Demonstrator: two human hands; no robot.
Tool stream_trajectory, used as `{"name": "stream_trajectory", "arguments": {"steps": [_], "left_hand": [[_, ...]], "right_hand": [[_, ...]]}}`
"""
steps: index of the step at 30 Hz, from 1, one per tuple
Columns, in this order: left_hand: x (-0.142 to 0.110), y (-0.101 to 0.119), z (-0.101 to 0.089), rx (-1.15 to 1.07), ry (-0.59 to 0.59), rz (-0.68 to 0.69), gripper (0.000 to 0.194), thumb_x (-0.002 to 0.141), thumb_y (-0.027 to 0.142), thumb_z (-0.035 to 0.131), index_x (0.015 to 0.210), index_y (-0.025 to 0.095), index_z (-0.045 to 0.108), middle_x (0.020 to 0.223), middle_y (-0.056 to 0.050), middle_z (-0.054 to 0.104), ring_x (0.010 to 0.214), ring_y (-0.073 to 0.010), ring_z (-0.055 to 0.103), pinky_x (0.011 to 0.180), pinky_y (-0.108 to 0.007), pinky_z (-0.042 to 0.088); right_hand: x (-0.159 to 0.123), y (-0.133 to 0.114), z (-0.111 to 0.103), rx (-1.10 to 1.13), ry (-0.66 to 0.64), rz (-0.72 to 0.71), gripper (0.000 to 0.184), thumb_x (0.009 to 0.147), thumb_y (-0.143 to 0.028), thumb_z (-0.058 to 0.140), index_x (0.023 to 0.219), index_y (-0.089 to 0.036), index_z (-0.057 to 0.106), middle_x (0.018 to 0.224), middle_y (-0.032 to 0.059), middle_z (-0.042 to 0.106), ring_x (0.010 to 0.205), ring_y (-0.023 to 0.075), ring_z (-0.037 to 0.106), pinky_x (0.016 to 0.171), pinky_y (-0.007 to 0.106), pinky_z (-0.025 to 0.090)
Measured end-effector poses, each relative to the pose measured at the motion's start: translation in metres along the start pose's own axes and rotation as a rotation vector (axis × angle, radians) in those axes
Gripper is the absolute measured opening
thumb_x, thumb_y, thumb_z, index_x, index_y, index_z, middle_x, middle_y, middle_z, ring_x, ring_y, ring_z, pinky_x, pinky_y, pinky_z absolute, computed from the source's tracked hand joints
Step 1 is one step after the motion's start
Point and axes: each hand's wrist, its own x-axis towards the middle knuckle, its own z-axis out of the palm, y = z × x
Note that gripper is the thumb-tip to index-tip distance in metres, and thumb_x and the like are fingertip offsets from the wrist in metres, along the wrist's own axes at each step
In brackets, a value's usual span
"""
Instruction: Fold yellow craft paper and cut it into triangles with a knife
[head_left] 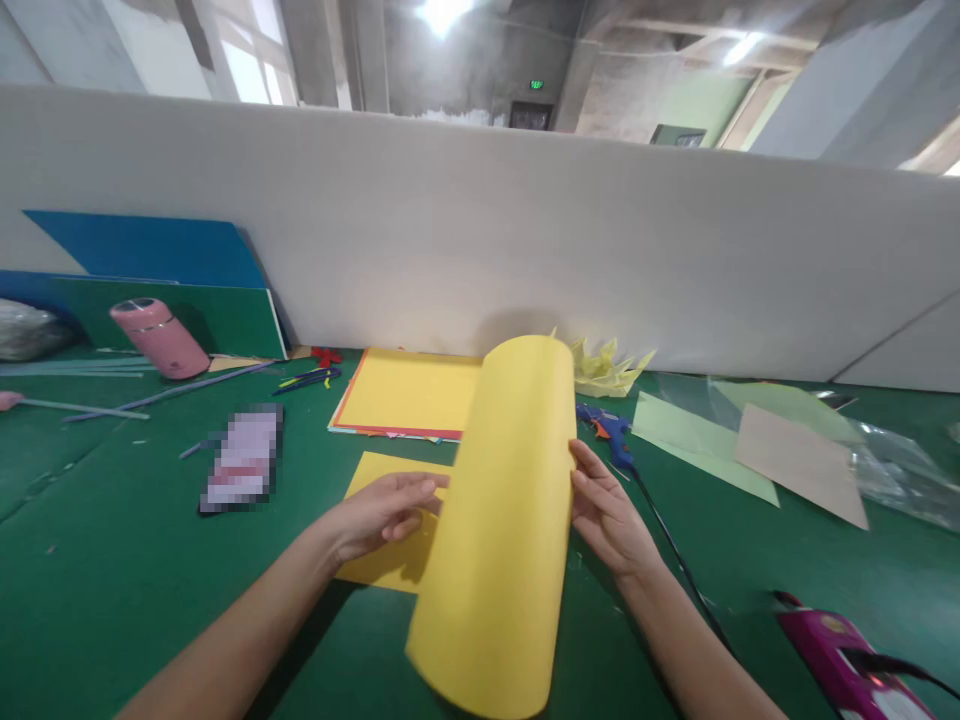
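Centrally, in the head view, a yellow paper sheet (502, 520), curved into a broad tube, stands tilted between the two hands above the table (112, 610). The left hand (390, 515), fingers partly curled, and the right hand (611, 515) hold its opposite sides; some fingertips are hidden. Partly behind it lie a flat yellow sheet (382, 573) and a paper stack (412, 392); a blue glue gun (617, 432) rests just beyond the right hand.

A craft workshop in a bare concrete building, as I see it on my remote feed: a stack of colored paper (412, 395) and a corded blue glue gun (616, 432) on a long green worktable (112, 620), a white partition (375, 230) behind, a lit exit sign (536, 85) beyond.
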Motion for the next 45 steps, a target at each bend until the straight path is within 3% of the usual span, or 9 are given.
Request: {"name": "stream_trajectory", "arguments": {"steps": [5, 11, 15, 19, 23, 33, 38, 42, 45], "left_hand": [[0.001, 0.008, -0.004, -0.116, 0.056, 0.046, 0.039, 0.051, 0.038, 0.084, 0.077, 0.014, 0.069, 0.071, -0.004, 0.069, 0.056, -0.0102, 0.056, 0.048, -0.018, 0.039], [0.001, 0.003, -0.014, -0.146, 0.075, -0.021, 0.054, 0.07, 0.067, 0.059, 0.061, 0.015, 0.055, 0.046, 0.003, 0.05, 0.03, -0.0029, 0.036, 0.032, -0.017, 0.01], [0.0, 0.005, -0.015, -0.082, 0.068, 0.027, 0.046, 0.063, 0.053, 0.075, 0.061, 0.015, 0.05, 0.045, 0.01, 0.04, 0.026, 0.0018, 0.029, 0.031, -0.015, 0.008], [-0.003, 0.011, -0.011, -0.112, 0.119, 0.1, 0.036, 0.056, 0.037, 0.085, 0.072, 0.016, 0.06, 0.062, 0.004, 0.06, 0.052, -0.0099, 0.064, 0.038, -0.013, 0.035], [-0.009, 0.018, -0.006, -0.229, 0.149, 0.226, 0.033, 0.058, 0.037, 0.085, 0.08, 0.018, 0.069, 0.088, -0.004, 0.073, 0.085, -0.0221, 0.07, 0.069, -0.026, 0.055], [-0.016, 0.026, -0.008, -0.115, 0.262, 0.367, 0.055, 0.062, 0.07, 0.066, 0.076, 0.017, 0.073, 0.091, -0.011, 0.074, 0.101, -0.0332, 0.064, 0.085, -0.04, 0.053], [-0.016, 0.026, -0.012, 0.006, 0.407, 0.424, 0.044, 0.044, 0.043, 0.085, 0.08, 0.021, 0.073, 0.094, -0.008, 0.073, 0.099, -0.0347, 0.063, 0.074, -0.037, 0.054], [-0.012, 0.02, -0.016, 0.213, 0.393, 0.513, 0.05, 0.057, 0.039, 0.08, 0.103, 0.026, 0.069, 0.127, -0.007, 0.058, 0.11, -0.029, 0.057, 0.087, -0.035, 0.049], [-0.009, 0.014, -0.017, 0.238, 0.409, 0.544, 0.075, 0.065, 0.034, 0.076, 0.133, 0.035, 0.046, 0.146, -0.005, 0.037, 0.128, -0.0284, 0.04, 0.099, -0.037, 0.04]], "right_hand": [[-0.002, -0.004, 0.012, -0.019, 0.001, 0.021, 0.048, 0.059, -0.028, 0.084, 0.102, -0.03, 0.063, 0.093, -0.0024, 0.071, 0.078, 0.0171, 0.068, 0.071, 0.028, 0.056], [-0.002, -0.005, 0.016, -0.043, 0.125, 0.007, 0.064, 0.054, -0.027, 0.086, 0.109, -0.029, 0.054, 0.083, -0.0039, 0.069, 0.072, 0.0179, 0.068, 0.067, 0.031, 0.056], [0.0, -0.005, 0.013, -0.042, 0.184, -0.064, 0.06, 0.053, -0.027, 0.086, 0.103, -0.028, 0.052, 0.083, -0.0045, 0.069, 0.069, 0.0154, 0.067, 0.064, 0.027, 0.055], [0.0, -0.008, 0.013, -0.02, 0.145, -0.088, 0.055, 0.054, -0.028, 0.085, 0.098, -0.028, 0.053, 0.083, -0.0051, 0.069, 0.073, 0.0154, 0.067, 0.067, 0.027, 0.055], [-0.003, -0.011, 0.015, 0.0, 0.071, -0.034, 0.056, 0.055, -0.03, 0.085, 0.101, -0.028, 0.053, 0.087, -0.0039, 0.07, 0.078, 0.0188, 0.068, 0.073, 0.032, 0.055], [-0.006, -0.009, 0.011, -0.15, -0.109, -0.049, 0.063, 0.059, -0.036, 0.083, 0.114, -0.028, 0.052, 0.077, -0.0017, 0.07, 0.081, 0.0218, 0.067, 0.079, 0.035, 0.052], [-0.006, -0.003, 0.012, -0.316, -0.236, -0.014, 0.056, 0.059, -0.041, 0.082, 0.107, -0.026, 0.06, 0.089, 0.0034, 0.072, 0.081, 0.0218, 0.066, 0.079, 0.035, 0.05], [-0.006, 0.002, 0.011, -0.474, -0.199, -0.045, 0.032, 0.06, -0.045, 0.081, 0.077, -0.022, 0.068, 0.077, 0.0025, 0.069, 0.072, 0.0179, 0.063, 0.073, 0.032, 0.05], [-0.006, 0.003, 0.012, -0.485, -0.139, -0.071, 0.029, 0.061, -0.047, 0.08, 0.072, -0.022, 0.068, 0.079, 0.0024, 0.069, 0.076, 0.0183, 0.063, 0.075, 0.032, 0.05]]}}
